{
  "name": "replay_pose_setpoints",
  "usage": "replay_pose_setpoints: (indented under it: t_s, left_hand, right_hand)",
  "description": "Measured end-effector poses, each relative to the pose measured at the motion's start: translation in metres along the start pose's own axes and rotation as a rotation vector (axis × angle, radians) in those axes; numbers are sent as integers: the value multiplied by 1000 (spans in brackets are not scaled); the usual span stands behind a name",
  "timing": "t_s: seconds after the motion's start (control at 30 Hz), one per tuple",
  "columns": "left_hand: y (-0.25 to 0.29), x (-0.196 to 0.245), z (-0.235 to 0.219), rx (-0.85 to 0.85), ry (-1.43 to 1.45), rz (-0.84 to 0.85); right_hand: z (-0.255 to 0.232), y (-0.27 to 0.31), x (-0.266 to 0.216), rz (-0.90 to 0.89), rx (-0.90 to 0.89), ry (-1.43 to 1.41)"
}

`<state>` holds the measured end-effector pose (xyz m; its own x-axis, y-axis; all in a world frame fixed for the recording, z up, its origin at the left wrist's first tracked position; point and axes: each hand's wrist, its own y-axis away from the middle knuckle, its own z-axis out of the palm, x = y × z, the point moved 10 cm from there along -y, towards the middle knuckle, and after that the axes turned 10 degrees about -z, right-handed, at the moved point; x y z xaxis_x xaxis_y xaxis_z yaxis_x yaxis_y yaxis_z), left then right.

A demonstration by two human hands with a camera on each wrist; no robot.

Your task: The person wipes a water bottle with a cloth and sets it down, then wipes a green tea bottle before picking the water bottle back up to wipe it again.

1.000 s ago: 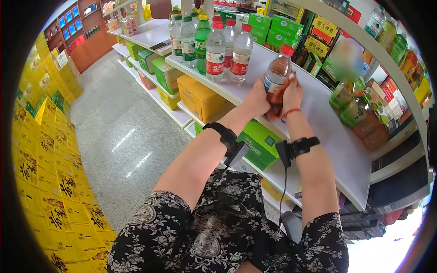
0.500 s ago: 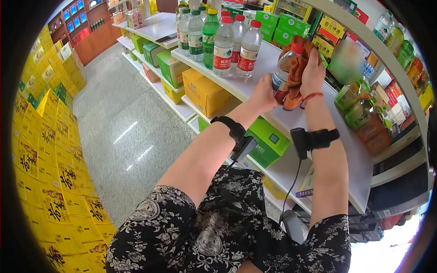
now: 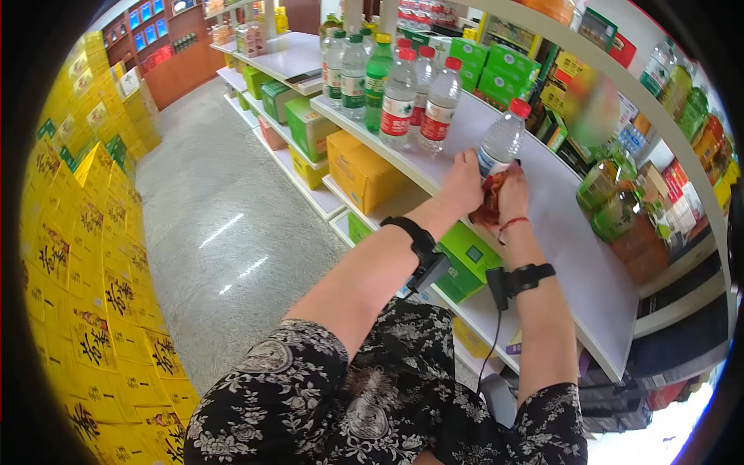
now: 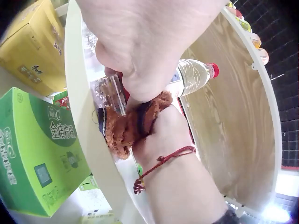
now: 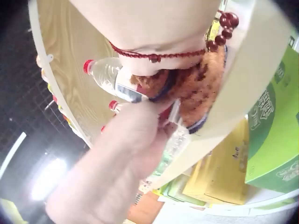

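Note:
A clear bottle with a red cap [image 3: 502, 139] is held upright, slightly tilted, over the white shelf [image 3: 577, 232]. My left hand [image 3: 463, 184] grips its side around the label. On the other side my right hand [image 3: 513, 195] holds a brown cloth [image 3: 488, 209] against the lower part of the bottle. In the left wrist view the cloth [image 4: 124, 128] hangs between the two hands, and the bottle's top [image 4: 196, 77] sticks out past the left hand. The right wrist view shows the cloth [image 5: 201, 91] bunched under the right hand, with the bottle [image 5: 107, 74] beyond.
Several red-capped bottles [image 3: 398, 101] and green-capped bottles [image 3: 353, 77] stand on the shelf to the left. Larger green bottles [image 3: 616, 213] are at the right. Below are a yellow box [image 3: 360, 167] and a green box [image 3: 469, 260]. Yellow cartons [image 3: 93, 310] line the aisle's far left.
The right hand and cloth moved up to the bottle's cap, then back down to its lower part. The cap and upper bottle are uncovered again. The view has shifted slightly.

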<state>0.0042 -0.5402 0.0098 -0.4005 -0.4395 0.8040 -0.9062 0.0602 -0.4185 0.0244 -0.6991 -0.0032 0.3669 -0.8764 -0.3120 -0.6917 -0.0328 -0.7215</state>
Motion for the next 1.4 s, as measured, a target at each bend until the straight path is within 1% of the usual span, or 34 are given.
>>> replay_pose_setpoints:
  t_s: [0.03,0.07,0.1,0.13,0.17,0.2,0.23,0.27,0.3,0.33,0.37,0.43,0.47,0.5,0.57,0.6,0.67,0.7,0.77,0.83,0.9,0.93,0.97,1.0,1.03,1.1,1.13,1.17,1.23,1.27,1.3,1.37,1.4]
  left_hand:
    - [1,-2,4,-23,6,-4]
    - [-1,-2,5,-37,9,-4]
    - [-3,-3,6,-3,37,11]
    - [-3,-6,9,29,62,20]
    - [-7,-13,15,15,15,-12]
    - [-3,-8,9,22,32,-55]
    - [-9,-16,18,4,90,-62]
    - [-10,-17,21,-34,152,-44]
    - [-8,-18,17,-18,135,-53]
    - [-5,-13,15,-30,148,-40]
    - [-4,-7,13,-44,164,-20]
    - [-3,-7,17,-66,162,-8]
    - [-5,-9,17,-43,158,-23]
    - [-6,-11,15,-19,152,-38]
    - [-3,-6,10,-24,121,-34]
    - [-2,-4,10,-30,92,-31]
    - [-6,-12,20,-21,93,-5]
    - [-8,-14,23,-5,94,21]
    - [-9,-12,23,-15,86,41]
    - [-5,-3,14,-30,73,57]
    - [-3,0,14,-91,9,-11]
    - [-4,-3,18,-104,12,-14]
    - [-7,-6,19,-95,19,-20]
    - [-11,-8,20,-86,26,-26]
    - [-13,-9,23,-96,30,-29]
    - [-13,-12,19,-65,80,-31]
    - [-12,-9,17,-138,97,-38]
    - [-9,-5,13,-164,93,-38]
    - [-9,-5,9,-208,232,-103]
    - [-13,-4,12,-167,255,45]
    - [-12,0,14,-191,251,50]
    - [-8,2,5,-185,122,-10]
    - [-7,2,5,-220,41,-83]
  right_hand:
    - [-6,-6,-4,-15,6,-21]
    - [-9,-12,17,233,34,-265]
    - [-7,-13,20,479,45,-512]
    - [-32,-19,-16,578,56,-666]
    - [-46,-22,-48,684,57,-819]
    - [-50,-44,-25,479,118,-686]
    - [-52,-63,-6,276,184,-551]
    - [-60,-71,-22,219,227,-518]
    - [-84,-77,-40,168,273,-477]
    - [-97,-78,-66,158,272,-478]
    - [-92,-80,-66,155,272,-490]
    - [-91,-80,-65,68,323,-354]
    - [-84,-73,-61,71,305,-349]
    - [-72,-66,-46,70,311,-352]
    - [-27,-42,14,299,257,-503]
    - [-22,-28,17,302,261,-500]
    - [11,5,23,442,57,-606]
    - [17,15,28,443,57,-603]
    - [8,18,22,248,151,-453]
    - [5,16,21,256,148,-407]
    - [19,11,37,326,-16,-435]
    - [11,-4,16,28,-120,-130]
    - [11,-8,18,37,-121,-125]
    - [-10,-15,3,163,-21,-274]
    - [-26,-20,1,290,82,-421]
    - [-40,-42,-4,201,155,-458]
    - [-62,-48,-21,198,233,-451]
    - [-85,-54,-44,195,315,-442]
    - [-101,-68,-58,150,337,-473]
    - [-110,-71,-67,140,359,-410]
    - [-113,-72,-72,177,332,-358]
    - [-94,-80,-58,67,324,-284]
    - [-92,-72,-63,67,317,-248]
